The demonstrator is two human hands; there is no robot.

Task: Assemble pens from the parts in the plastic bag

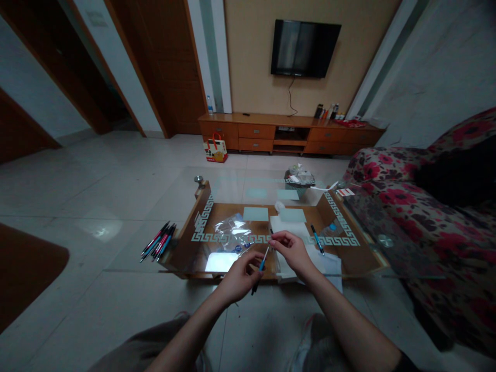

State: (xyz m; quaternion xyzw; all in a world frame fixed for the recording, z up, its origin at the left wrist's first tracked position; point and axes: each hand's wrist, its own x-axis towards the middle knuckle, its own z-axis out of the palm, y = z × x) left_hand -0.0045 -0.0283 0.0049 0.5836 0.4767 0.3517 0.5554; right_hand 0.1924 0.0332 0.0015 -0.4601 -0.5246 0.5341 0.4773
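Over the near edge of the glass table (182, 261), my left hand (244, 274) is closed around a blue and black pen part (262, 264). A thin, pale refill (267, 251) runs up from it towards my right hand (290, 250). The fingertips of my right hand are pinched at the refill's upper end, where a small dark piece shows. A blue and black pen (318, 240) lies on the table to the right. Several red, blue and black pens (158, 242) are piled at the left. Clear plastic bags (232, 231) lie left of centre.
White paper (329, 266) lies near the table's front edge. Behind it stands a dark basket (299, 178) with plastic items. A flowered sofa (445, 232) is at the right; a paper bag (216, 150) stands by the wooden cabinet (256, 132).
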